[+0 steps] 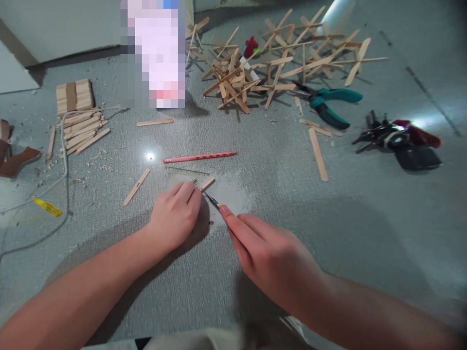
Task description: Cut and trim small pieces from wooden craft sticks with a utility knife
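My left hand (177,211) is closed over a wooden craft stick (208,184), pressing it down; only its far end shows past my knuckles. My right hand (260,240) grips what looks like a craft knife (213,200) with some yellow on its handle. The knife's tip meets the stick beside my left fingers; most of the handle is hidden in my palm. Partly under my left hand lies a clear set square (188,173) with ruler marks. Beyond it rests a red pencil (200,157). To the left is a loose craft stick with a dark slot (136,186).
Joined and loose craft sticks (233,80) pile up at the back. Teal-handled pliers (330,102) and a bunch of keys (394,138) lie right. At left are a banded stick bundle (75,96), loose sticks (83,129), shavings and a cable (66,160). A blurred-out patch stands at the back.
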Demonstrator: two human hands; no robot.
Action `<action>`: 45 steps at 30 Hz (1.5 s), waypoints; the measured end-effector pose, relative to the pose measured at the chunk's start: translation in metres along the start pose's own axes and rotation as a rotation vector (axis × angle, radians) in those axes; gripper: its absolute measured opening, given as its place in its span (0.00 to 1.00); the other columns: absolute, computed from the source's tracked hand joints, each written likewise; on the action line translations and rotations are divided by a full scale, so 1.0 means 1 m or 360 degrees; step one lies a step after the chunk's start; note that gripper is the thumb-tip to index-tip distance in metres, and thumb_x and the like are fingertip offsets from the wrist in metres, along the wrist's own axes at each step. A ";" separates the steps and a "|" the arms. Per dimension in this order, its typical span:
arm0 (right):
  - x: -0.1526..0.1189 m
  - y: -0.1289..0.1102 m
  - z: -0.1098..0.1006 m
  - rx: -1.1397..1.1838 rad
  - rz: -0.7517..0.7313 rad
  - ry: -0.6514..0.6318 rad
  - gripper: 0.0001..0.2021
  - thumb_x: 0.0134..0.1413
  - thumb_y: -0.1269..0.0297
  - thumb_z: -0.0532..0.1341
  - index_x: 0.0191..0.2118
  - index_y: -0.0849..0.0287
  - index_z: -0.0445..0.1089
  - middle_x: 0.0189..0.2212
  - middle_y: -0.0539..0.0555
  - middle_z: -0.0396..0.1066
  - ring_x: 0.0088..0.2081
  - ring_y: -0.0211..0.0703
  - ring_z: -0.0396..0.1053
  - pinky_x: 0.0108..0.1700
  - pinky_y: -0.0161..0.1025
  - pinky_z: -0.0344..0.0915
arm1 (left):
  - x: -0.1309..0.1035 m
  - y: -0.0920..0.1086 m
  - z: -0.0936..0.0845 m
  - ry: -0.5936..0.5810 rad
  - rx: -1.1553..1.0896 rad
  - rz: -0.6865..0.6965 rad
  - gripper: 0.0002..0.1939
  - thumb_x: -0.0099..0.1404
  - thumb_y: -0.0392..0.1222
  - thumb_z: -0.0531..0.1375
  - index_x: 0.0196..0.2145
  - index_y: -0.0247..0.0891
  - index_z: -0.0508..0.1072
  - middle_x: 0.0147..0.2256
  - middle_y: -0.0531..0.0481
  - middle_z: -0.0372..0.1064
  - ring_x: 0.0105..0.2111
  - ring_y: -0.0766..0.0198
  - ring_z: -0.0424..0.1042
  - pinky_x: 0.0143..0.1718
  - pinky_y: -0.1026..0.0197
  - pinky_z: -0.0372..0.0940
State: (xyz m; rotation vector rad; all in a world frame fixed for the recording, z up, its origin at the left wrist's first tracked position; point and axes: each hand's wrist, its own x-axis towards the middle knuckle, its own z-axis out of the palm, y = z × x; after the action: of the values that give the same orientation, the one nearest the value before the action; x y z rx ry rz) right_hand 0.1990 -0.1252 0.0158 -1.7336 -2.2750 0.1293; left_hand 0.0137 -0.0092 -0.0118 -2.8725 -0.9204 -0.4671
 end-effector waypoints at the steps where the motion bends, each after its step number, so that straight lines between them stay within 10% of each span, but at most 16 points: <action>1: 0.001 -0.001 0.000 -0.0016 -0.0005 0.0007 0.22 0.63 0.78 0.54 0.61 0.65 0.71 0.30 0.53 0.75 0.25 0.36 0.69 0.26 0.35 0.65 | 0.000 0.000 0.001 0.0005 -0.0008 0.0006 0.17 0.71 0.29 0.51 0.25 0.36 0.69 0.26 0.47 0.63 0.26 0.61 0.60 0.25 0.57 0.54; 21: 0.013 0.006 0.011 0.0200 0.0078 -0.0252 0.24 0.69 0.70 0.50 0.67 0.64 0.63 0.34 0.55 0.74 0.29 0.41 0.68 0.31 0.39 0.59 | -0.003 -0.001 0.013 0.0135 -0.0014 -0.0158 0.12 0.66 0.32 0.55 0.24 0.37 0.69 0.25 0.47 0.65 0.25 0.62 0.61 0.24 0.57 0.46; 34: 0.002 0.002 0.006 0.0101 0.0082 -0.0289 0.26 0.67 0.70 0.51 0.68 0.65 0.62 0.34 0.56 0.73 0.28 0.41 0.68 0.30 0.39 0.60 | -0.008 -0.007 0.025 -0.0103 -0.0049 -0.0226 0.11 0.73 0.46 0.60 0.43 0.34 0.73 0.39 0.50 0.72 0.36 0.65 0.73 0.38 0.59 0.72; 45: 0.011 0.001 0.001 0.0091 0.0117 -0.0398 0.25 0.66 0.71 0.53 0.67 0.63 0.63 0.36 0.58 0.76 0.32 0.42 0.70 0.32 0.38 0.60 | -0.006 -0.009 0.024 -0.0182 -0.0114 -0.0216 0.11 0.73 0.46 0.61 0.46 0.35 0.74 0.43 0.47 0.73 0.40 0.63 0.75 0.42 0.56 0.74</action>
State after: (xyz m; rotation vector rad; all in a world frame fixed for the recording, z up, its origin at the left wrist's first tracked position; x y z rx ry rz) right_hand 0.1975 -0.1142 0.0167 -1.8632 -2.3500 0.4445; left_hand 0.0103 -0.0012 -0.0362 -2.9400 -1.1448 -0.3569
